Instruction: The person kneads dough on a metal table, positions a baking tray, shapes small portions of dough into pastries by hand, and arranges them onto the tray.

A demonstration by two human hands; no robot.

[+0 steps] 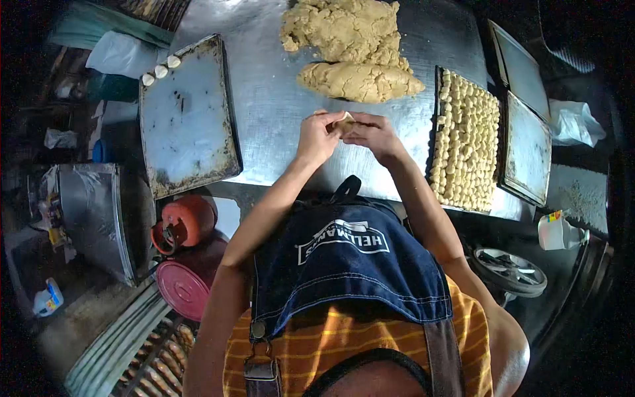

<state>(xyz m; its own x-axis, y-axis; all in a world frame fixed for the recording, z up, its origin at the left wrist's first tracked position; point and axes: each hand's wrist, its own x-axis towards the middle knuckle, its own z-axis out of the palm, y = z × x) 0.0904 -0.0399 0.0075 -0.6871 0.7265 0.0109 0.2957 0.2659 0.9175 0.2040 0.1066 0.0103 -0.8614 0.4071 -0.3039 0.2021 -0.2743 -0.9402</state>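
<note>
My left hand (317, 137) and my right hand (374, 137) meet over the near part of the metal table (271, 119). Between their fingertips is a small pale piece of dough (346, 118), partly hidden by the fingers, and both hands are closed on it. Just beyond them lies a long lump of yellowish dough (360, 82), with a larger crumbly mass of dough (344, 26) behind it. To the left, a worn baking tray (188, 126) bears three small dough pieces (161, 71) at its far left corner.
On the right, a tray holds tight rows of small dough balls (465, 142). Two more trays (527, 149) lie beyond it. Below the table's left side stand an orange gas cylinder (192, 221) and a red lidded bucket (182, 288). A wheel (509, 271) is at lower right.
</note>
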